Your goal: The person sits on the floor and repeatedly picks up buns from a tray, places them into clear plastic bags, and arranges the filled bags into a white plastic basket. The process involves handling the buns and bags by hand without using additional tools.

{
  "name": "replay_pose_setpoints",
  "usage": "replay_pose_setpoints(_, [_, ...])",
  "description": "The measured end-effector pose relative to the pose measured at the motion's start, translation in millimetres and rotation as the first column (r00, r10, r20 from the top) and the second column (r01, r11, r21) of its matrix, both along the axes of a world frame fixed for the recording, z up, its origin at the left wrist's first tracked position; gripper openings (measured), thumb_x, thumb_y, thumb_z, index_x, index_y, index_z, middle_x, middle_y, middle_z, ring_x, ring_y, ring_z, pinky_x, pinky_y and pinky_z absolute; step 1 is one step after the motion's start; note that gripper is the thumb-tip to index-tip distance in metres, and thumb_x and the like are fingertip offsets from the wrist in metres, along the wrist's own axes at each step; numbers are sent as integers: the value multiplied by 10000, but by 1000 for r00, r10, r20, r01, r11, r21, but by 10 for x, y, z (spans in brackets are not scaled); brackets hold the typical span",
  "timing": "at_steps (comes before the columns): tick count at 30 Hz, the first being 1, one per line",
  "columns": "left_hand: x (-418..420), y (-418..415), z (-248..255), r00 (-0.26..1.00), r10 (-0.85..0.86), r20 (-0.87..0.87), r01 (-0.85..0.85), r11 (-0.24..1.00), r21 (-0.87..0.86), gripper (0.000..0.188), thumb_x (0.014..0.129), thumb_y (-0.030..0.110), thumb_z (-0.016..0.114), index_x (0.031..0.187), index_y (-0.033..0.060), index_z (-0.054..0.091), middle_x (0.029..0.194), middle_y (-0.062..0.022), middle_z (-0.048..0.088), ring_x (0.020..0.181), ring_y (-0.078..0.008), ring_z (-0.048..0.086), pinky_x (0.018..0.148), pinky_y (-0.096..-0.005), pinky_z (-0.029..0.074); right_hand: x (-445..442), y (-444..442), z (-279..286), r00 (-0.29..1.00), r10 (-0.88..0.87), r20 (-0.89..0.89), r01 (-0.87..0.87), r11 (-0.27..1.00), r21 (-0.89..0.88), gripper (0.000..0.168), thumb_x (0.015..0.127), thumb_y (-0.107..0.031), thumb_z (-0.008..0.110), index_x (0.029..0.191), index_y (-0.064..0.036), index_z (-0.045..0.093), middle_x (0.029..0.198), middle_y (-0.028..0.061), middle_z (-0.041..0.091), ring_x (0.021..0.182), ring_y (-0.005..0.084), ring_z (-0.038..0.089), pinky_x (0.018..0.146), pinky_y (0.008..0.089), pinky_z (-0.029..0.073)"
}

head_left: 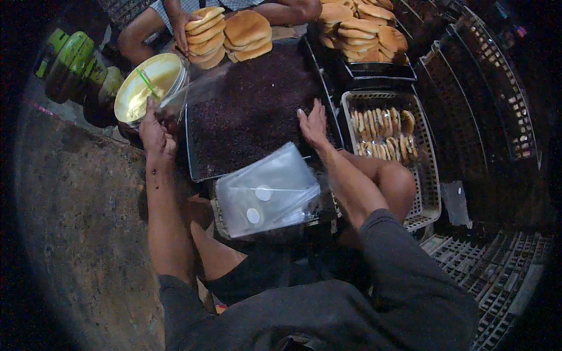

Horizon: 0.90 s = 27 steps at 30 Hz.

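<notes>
My left hand [159, 134] is closed beside a bucket of pale cream [127, 83]. In its grip is a blurred see-through plastic bag [175, 102], which reaches over the near tray's left corner. My right hand [314, 125] has its fingers spread at the right side of a metal tray [189, 149]; nothing is in it. Dark sprinkles [259, 101] fill this tray. A stack of clear plastic bags [268, 193] lies in front of me, below the tray. A bright green handle [146, 81] sticks up from the cream.
Another person's hand [181, 28] touches stacked round buns [205, 37] beyond the tray. More buns [360, 33] are piled at the back right. A plastic crate [428, 175] holds wrapped buns [384, 125]. Green gas cylinders [72, 66] stand at the left.
</notes>
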State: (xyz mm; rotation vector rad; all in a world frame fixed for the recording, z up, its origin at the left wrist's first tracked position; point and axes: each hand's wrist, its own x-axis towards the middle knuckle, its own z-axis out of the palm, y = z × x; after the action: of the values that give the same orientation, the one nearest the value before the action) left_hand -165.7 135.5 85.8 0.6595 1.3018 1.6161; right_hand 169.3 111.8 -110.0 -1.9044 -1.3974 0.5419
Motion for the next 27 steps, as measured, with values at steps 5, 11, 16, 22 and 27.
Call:
replay_pose_setpoints(5, [27, -210, 49, 999, 21, -45, -23, 999, -39, 418, 904, 434, 563, 1015, 31, 564, 718, -51, 585, 463, -92, 519, 362, -171, 383, -235, 348, 422, 785, 188, -590, -171, 982, 85, 576, 951, -378, 431, 1355, 22, 333, 1350, 259, 417, 1267, 359, 404, 1052, 399, 307])
replay_pose_setpoints(11, [110, -161, 154, 998, -12, -57, 13, 1000, 6, 351, 918, 393, 553, 999, 52, 564, 719, -44, 606, 444, -62, 502, 344, -161, 366, 378, 952, 8, 985, 123, 120, -150, 955, 255, 500, 921, -389, 472, 1204, 22, 484, 1139, 275, 553, 1071, 438, 521, 918, 464, 417])
replay_pose_setpoints(16, [-88, -307, 63, 968, -217, 125, 223, 974, -31, 363, 942, 422, 491, 967, 65, 553, 701, -29, 584, 428, -78, 475, 362, -197, 381, 44, 899, 81, 983, 8, 182, 7, 997, -82, 538, 922, -397, 447, 1254, 27, 434, 1174, 281, 526, 1154, 433, 468, 945, 472, 398])
replay_pose_setpoints(22, [-138, -224, -197, 994, -21, -109, 17, 999, -38, 618, 954, 553, 331, 1089, -21, 516, 900, -162, 620, 694, -249, 625, 600, -338, 525, 69, 762, 502, 934, 340, 112, -348, 936, 52, 462, 916, -369, 474, 1136, 34, 529, 1056, 291, 582, 996, 433, 569, 847, 481, 448])
replay_pose_setpoints(27, [-41, -191, -414, 980, 113, -164, -106, 993, 51, 716, 944, 567, 339, 1207, -88, 458, 1189, -241, 543, 933, -341, 635, 683, -383, 551, 376, 202, 1085, 805, 471, 360, -518, 854, 40, 355, 835, -228, 598, 1118, -15, 584, 1144, 253, 579, 1073, 383, 560, 900, 412, 448])
